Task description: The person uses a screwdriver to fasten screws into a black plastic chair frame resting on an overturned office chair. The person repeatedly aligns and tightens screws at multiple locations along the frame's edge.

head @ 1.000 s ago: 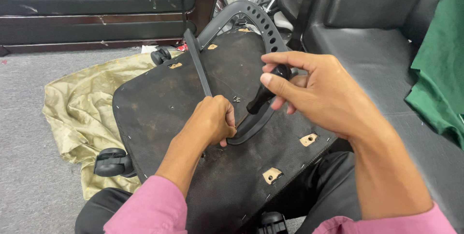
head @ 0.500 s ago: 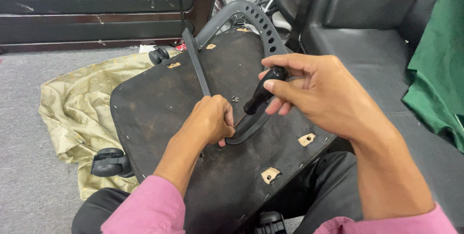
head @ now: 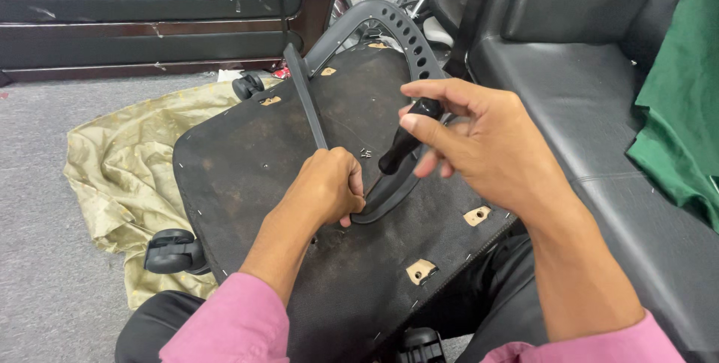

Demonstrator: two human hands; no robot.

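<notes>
I judge I'm mid-fastening: my right hand (head: 479, 146) has fingers pinched on the black screwdriver handle (head: 404, 142), my left hand (head: 329, 187) is clenched around the armrest bracket (head: 386, 198) just below it, so next I'd need steady turning.

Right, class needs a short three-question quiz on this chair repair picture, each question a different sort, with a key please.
1. True or false: the left hand rests on the dark underside of the chair seat.
2. Which hand holds the black screwdriver handle? A) left B) right C) neither
3. Fill in: under the seat, on the grey floor, lies an olive-coloured ____.

Key
1. True.
2. B: the right hand grips it in its fingers, its tip pointing down at the curved black armrest.
3. Cloth.
</notes>
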